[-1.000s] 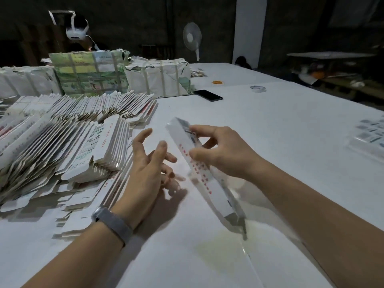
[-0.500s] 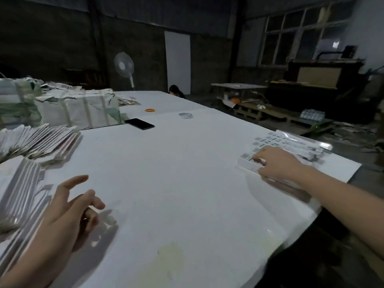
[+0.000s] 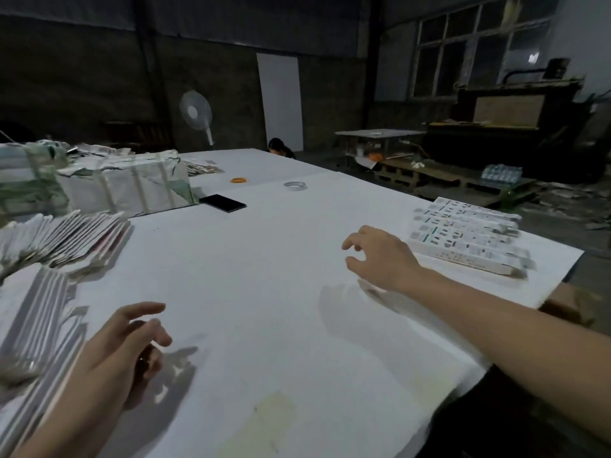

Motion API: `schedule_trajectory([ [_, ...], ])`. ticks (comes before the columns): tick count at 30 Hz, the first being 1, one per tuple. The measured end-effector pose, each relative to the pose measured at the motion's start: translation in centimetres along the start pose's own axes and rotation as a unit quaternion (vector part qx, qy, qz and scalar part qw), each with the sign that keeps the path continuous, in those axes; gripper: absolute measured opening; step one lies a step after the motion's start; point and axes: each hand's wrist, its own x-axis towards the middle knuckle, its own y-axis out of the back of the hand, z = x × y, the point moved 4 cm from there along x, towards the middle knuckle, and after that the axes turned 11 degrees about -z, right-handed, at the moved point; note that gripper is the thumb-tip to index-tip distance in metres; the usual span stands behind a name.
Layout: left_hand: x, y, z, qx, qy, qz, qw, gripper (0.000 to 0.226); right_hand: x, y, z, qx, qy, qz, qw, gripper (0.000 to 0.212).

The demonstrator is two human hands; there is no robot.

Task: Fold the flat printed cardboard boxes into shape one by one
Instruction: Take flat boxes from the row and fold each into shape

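Note:
Several folded long white printed boxes (image 3: 469, 234) lie side by side near the table's right edge. My right hand (image 3: 380, 256) hovers above the white table (image 3: 264, 276) just left of them, fingers loosely curled and holding nothing. Fanned stacks of flat printed cardboard blanks (image 3: 62, 239) lie at the left, with more flat blanks (image 3: 36, 328) at the near left. My left hand (image 3: 122, 348) floats low over the table beside those near blanks, fingers relaxed and empty.
Strapped paper-wrapped bundles (image 3: 132, 181) stand at the back left. A black phone (image 3: 223, 203), a tape roll (image 3: 295, 185) and an orange ring (image 3: 239, 180) lie farther back. A standing fan (image 3: 196, 115) is behind the table. The table's right edge drops off beyond the folded boxes.
My right hand set the folded box down with the others at the right, let go and has drawn back left. The view swung right; my left hand stayed open.

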Motion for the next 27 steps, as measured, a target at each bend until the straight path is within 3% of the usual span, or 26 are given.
schedule_trajectory([
  [6, -0.8, -1.3, 1.4, 0.021, 0.009, 0.012, 1.0, 0.035, -1.3, -3.0, -15.1, 0.2, 0.127, -0.072, 0.969, 0.02],
  [9, -1.3, -1.1, 2.7, 0.17, -0.047, 0.031, 0.984, 0.035, -1.8, -4.8, -21.8, 0.274, 0.176, -0.1, 0.94, 0.019],
  [12, -2.2, -0.5, 4.1, 0.467, -0.088, 0.056, 0.878, 0.018, -2.4, -6.8, -25.5, 0.338, 0.196, -0.093, 0.916, 0.017],
  [15, -2.3, 0.7, 4.6, 0.65, 0.013, 0.052, 0.758, 0.04, -2.7, -8.5, -25.7, 0.355, 0.19, -0.083, 0.912, 0.022],
  [17, -2.3, 2.1, 4.7, 0.699, 0.068, 0.073, 0.708, 0.051, -2.5, -9.0, -25.2, 0.365, 0.191, -0.069, 0.909, 0.021],
  [20, -2.2, 4.3, 5.8, 0.703, 0.06, 0.141, 0.695, 0.053, -2.1, -9.3, -24.7, 0.382, 0.189, -0.06, 0.903, 0.02],
  [24, -2.2, 6.1, 7.5, 0.683, -0.058, 0.238, 0.688, 0.044, -2.0, -9.6, -24.7, 0.396, 0.189, -0.074, 0.895, 0.024],
  [25, -2.2, 6.4, 7.6, 0.683, -0.056, 0.251, 0.684, 0.046, -2.1, -9.6, -24.8, 0.399, 0.19, -0.076, 0.894, 0.023],
  [27, -2.0, 7.1, 6.9, 0.685, 0.029, 0.238, 0.688, 0.057, -2.1, -9.6, -24.9, 0.408, 0.192, -0.083, 0.889, 0.023],
])
